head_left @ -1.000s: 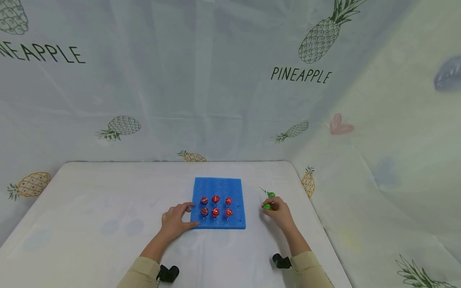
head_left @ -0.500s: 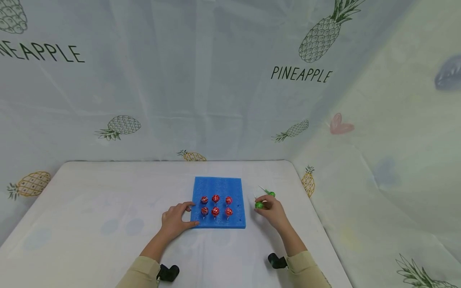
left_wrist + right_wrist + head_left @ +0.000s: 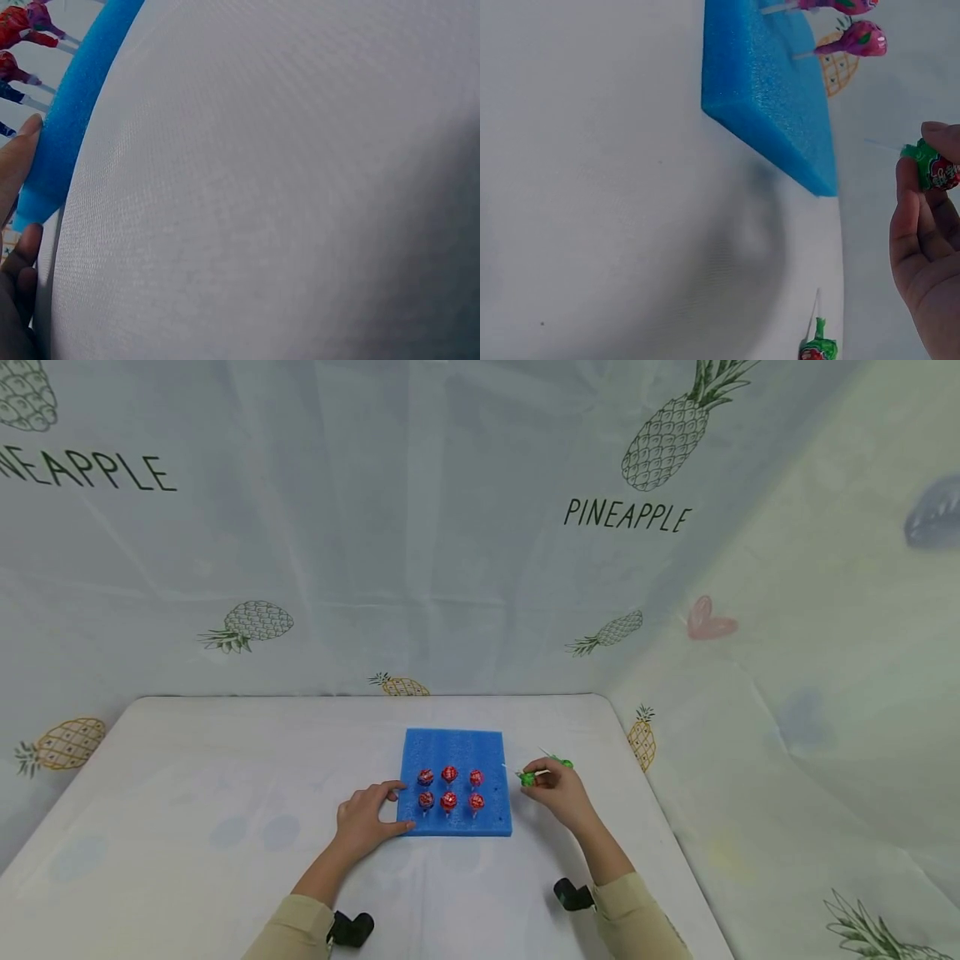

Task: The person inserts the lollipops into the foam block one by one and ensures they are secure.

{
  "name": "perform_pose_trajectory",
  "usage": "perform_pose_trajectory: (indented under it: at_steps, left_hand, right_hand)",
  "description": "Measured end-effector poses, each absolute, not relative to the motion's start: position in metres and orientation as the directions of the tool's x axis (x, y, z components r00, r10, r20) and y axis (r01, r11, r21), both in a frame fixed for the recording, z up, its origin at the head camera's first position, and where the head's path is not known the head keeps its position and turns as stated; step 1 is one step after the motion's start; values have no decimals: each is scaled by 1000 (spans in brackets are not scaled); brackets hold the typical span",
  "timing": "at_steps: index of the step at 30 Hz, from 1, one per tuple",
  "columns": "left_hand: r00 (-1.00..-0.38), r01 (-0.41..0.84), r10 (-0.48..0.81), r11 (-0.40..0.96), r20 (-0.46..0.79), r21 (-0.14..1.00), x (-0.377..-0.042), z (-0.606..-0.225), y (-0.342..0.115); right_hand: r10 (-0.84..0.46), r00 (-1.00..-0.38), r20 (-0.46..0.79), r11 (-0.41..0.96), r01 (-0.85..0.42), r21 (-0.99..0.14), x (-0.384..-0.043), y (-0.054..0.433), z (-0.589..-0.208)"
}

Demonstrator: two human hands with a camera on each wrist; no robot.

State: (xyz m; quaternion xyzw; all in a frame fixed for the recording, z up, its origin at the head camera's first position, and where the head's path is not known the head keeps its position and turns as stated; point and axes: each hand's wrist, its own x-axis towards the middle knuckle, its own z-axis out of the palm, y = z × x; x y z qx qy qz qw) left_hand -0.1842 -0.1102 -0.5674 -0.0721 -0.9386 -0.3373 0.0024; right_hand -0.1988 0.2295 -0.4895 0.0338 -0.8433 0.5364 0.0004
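A blue foam block [image 3: 453,747] lies flat on the table. Red- and purple-wrapped lollipops [image 3: 448,802] stand in it in two rows, sticks down. My left hand [image 3: 363,818] holds the block's left side, with the thumb at the near corner and a fingertip farther up the edge. Just right of the block, my right hand [image 3: 562,793] pinches a green-wrapped lollipop [image 3: 930,166] by its candy head, its bare stick pointing left toward the block. A second green lollipop [image 3: 565,763] rests on the table behind that hand, partly hidden by it in the head view.
The white-covered table [image 3: 225,768] runs back to a pineapple-print curtain [image 3: 450,543], with another hanging cloth [image 3: 795,693] along the right side. Black wrist cameras [image 3: 351,930] sit at both sleeves.
My right hand has moved left toward the block with the green lollipop, whose stick has swung from upright to pointing left. The left hand and the block have stayed in place.
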Motion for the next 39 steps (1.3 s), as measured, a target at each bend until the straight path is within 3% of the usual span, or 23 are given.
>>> perform_pose_trajectory:
  at_steps: [39]
  left_hand:
    - [-989,140,135,760,55,635,-185,-568,-111]
  right_hand:
    - [-184,-983,-14,551,-91,-829,-212,217,-483]
